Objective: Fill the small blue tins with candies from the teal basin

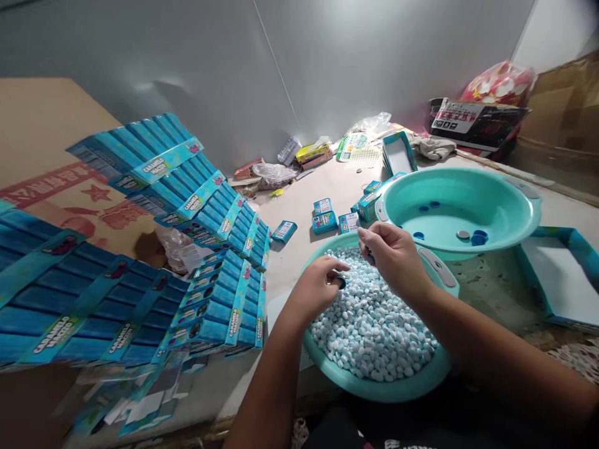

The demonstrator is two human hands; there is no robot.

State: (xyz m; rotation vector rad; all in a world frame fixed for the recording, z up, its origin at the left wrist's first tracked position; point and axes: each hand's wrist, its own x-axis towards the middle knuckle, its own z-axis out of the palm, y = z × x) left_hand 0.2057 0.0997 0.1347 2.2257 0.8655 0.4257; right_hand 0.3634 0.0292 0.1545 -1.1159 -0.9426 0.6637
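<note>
grey wall (327, 68), cluttered pale table (302, 196), teal basin (369, 391) of small pellets (384, 330)

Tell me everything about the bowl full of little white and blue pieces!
This bowl is round, turquoise and plastic-looking, with a grey patch on its right handle. It sits mouth up, holding many small, rounded white and pale-blue pieces. The left hand and right hand are over it. Another turquoise bowl is behind it.

Grey smooth wall (210, 68), thin slanting seam (277, 64) down it; soft glare (344, 7) at top; pale worktable (292, 202) against it; whiter wall (555, 37) at upper right
</note>
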